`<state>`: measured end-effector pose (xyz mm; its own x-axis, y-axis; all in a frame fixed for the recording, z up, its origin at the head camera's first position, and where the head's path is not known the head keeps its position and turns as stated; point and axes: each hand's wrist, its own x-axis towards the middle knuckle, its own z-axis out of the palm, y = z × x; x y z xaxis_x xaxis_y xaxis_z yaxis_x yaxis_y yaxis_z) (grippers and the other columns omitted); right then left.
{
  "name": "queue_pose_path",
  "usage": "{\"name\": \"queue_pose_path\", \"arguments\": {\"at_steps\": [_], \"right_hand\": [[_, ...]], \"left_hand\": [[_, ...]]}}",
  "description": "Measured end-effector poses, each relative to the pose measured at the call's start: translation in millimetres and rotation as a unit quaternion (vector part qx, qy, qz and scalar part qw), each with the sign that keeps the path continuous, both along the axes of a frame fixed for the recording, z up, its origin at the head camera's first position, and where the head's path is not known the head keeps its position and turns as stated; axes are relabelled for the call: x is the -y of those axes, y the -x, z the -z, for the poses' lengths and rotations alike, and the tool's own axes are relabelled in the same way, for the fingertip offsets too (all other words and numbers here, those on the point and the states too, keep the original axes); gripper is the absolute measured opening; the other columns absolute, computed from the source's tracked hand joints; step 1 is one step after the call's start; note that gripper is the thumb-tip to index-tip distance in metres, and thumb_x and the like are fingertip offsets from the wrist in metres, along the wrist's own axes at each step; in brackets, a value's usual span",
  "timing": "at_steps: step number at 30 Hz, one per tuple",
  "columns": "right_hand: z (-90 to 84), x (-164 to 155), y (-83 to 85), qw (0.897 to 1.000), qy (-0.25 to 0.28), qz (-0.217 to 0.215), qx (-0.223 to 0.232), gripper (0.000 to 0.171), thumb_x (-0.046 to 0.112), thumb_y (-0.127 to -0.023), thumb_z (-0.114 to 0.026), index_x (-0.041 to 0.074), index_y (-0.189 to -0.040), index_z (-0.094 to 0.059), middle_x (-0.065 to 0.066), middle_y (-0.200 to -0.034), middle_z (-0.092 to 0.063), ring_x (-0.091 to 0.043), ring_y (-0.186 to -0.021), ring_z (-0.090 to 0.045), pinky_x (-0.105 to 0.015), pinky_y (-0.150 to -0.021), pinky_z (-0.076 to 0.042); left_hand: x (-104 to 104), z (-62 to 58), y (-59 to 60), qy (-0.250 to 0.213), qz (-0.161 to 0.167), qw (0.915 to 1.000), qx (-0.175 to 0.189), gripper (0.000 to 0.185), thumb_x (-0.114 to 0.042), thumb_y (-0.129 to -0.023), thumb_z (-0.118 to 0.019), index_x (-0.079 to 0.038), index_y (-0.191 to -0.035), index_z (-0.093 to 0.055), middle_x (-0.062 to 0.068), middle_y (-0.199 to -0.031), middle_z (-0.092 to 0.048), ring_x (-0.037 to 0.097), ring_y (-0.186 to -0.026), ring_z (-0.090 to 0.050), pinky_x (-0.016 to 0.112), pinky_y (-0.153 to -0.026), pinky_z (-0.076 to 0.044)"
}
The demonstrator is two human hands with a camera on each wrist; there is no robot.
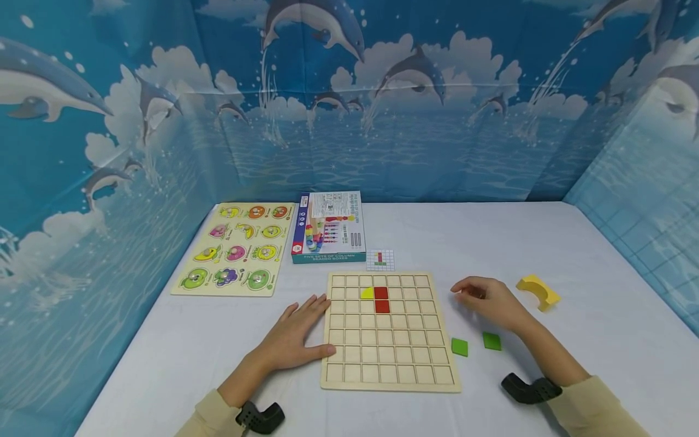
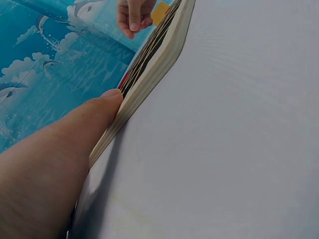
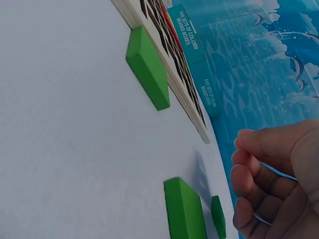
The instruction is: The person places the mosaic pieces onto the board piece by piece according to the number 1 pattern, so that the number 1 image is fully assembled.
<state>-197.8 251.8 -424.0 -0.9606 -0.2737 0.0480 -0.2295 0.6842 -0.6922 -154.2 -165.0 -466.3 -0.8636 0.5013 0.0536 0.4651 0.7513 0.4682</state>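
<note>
On the wooden grid board (image 1: 390,331), centred on the white table (image 1: 546,243), only 3 pieces were seated: 2 red squares (image 1: 381,299) and 1 yellow quarter-piece (image 1: 368,293). The remaining cells were unfilled, so the work was judged barely begun. 2 green tiles (image 1: 475,344) lay loose just right of the board. The left hand (image 1: 297,334) was laid flat against its left edge, fingers straight; the right hand (image 1: 488,300) was held near its right edge, fingers loosely curled on nothing visible.

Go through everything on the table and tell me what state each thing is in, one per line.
Grid board: flat, mostly unfilled.
Red tiles: two, seated in the grid.
Yellow quarter tile: seated left of the upper red tile.
Green tiles: loose on the table.
Yellow arch block: loose, untouched.
Bead box: closed, lying flat.
Fruit puzzle: all pieces in.
Left hand: flat, touching the board's edge.
Right hand: curled, contents unclear.
</note>
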Motion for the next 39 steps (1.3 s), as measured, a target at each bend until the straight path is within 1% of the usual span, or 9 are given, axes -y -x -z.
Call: {"name": "queue_pose_path", "arguments": {"at_steps": [7, 10, 14, 20, 24, 29, 34, 39], "right_hand": [[3.3, -17.1, -6.2, 0.999, -0.02, 0.03, -0.004, 0.021, 0.02, -0.095, -0.065, 0.005, -0.109, -0.069, -0.002, -0.085, -0.061, -0.018, -0.071, -0.05, -0.025, -0.055, -0.043], [4.3, -23.4, -9.2, 0.999, -0.025, 0.036, -0.015, 0.022, 0.023, -0.095, -0.065, 0.006, -0.108, -0.069, -0.002, -0.088, -0.064, -0.016, -0.071, -0.05, -0.024, -0.055, -0.043], [5.6, -30.0, -10.8, 0.999, -0.028, 0.039, -0.025, 0.022, 0.023, -0.095, -0.066, 0.005, -0.108, -0.069, -0.002, -0.091, -0.066, -0.015, -0.072, -0.051, -0.024, -0.058, -0.044], [5.5, -36.7, -13.8, 0.997, -0.046, 0.054, -0.014, 0.024, 0.022, -0.095, -0.065, 0.004, -0.111, -0.068, -0.003, -0.092, -0.065, -0.019, -0.078, -0.052, -0.023, -0.06, -0.047], [5.6, -42.3, -17.9, 0.997, -0.044, 0.06, -0.018, 0.024, 0.021, -0.095, -0.065, 0.002, -0.111, -0.068, -0.004, -0.09, -0.063, -0.019, -0.078, -0.05, -0.024, -0.057, -0.046], [8.1, -50.8, -23.1, 0.996, -0.045, 0.067, -0.026, 0.026, 0.021, -0.094, -0.067, 0.001, -0.11, -0.068, -0.003, -0.085, -0.06, -0.017, -0.072, -0.05, -0.023, -0.055, -0.046], [8.4, -57.2, -28.7, 0.996, -0.054, 0.067, -0.009, 0.029, 0.024, -0.094, -0.068, 0.0, -0.109, -0.068, -0.002, -0.079, -0.056, -0.015, -0.068, -0.05, -0.024, -0.054, -0.044], [7.6, -64.1, -32.0, 0.995, -0.081, 0.057, 0.003, 0.031, 0.027, -0.09, -0.072, 0.001, -0.106, -0.068, 0.0, -0.073, -0.051, -0.013, -0.065, -0.047, -0.024, -0.054, -0.04]], "left_hand": [[0.3, 0.0, 0.0, 0.005, -0.004, 1.0, 0.007, 0.093, -0.067, -0.085, -0.058, -0.014, -0.155, -0.029, -0.001, -0.16, -0.025, 0.018, -0.147, -0.016, 0.048, -0.116, -0.011], [0.4, -0.1, 0.2, 0.005, -0.003, 0.9999, 0.01, 0.093, -0.067, -0.085, -0.058, -0.014, -0.155, -0.028, -0.001, -0.16, -0.025, 0.018, -0.147, -0.016, 0.048, -0.117, -0.01], [0.8, -1.1, 0.4, 0.005, -0.004, 0.9999, 0.012, 0.093, -0.067, -0.085, -0.058, -0.014, -0.155, -0.027, -0.001, -0.16, -0.024, 0.019, -0.147, -0.016, 0.048, -0.117, -0.01], [0.6, -1.1, 0.9, 0.012, -0.004, 0.9999, 0.008, 0.093, -0.068, -0.085, -0.057, -0.014, -0.156, -0.027, -0.001, -0.16, -0.024, 0.018, -0.147, -0.016, 0.047, -0.117, -0.01], [0.2, -0.9, 0.8, 0.013, -0.003, 0.9999, 0.006, 0.093, -0.068, -0.085, -0.057, -0.014, -0.155, -0.028, 0.0, -0.16, -0.024, 0.019, -0.147, -0.016, 0.047, -0.117, -0.011], [0.2, -0.6, 0.9, 0.011, -0.002, 0.9999, 0.007, 0.093, -0.067, -0.085, -0.057, -0.014, -0.155, -0.028, 0.0, -0.16, -0.025, 0.019, -0.147, -0.016, 0.048, -0.116, -0.011], [0.6, 0.0, 1.4, 0.01, -0.002, 0.9999, 0.006, 0.093, -0.068, -0.085, -0.057, -0.015, -0.156, -0.027, -0.001, -0.16, -0.024, 0.018, -0.147, -0.016, 0.047, -0.117, -0.01], [0.7, 0.4, 1.4, 0.007, -0.002, 1.0, 0.003, 0.093, -0.067, -0.085, -0.058, -0.014, -0.155, -0.028, -0.001, -0.16, -0.025, 0.019, -0.147, -0.017, 0.048, -0.117, -0.011]]}}
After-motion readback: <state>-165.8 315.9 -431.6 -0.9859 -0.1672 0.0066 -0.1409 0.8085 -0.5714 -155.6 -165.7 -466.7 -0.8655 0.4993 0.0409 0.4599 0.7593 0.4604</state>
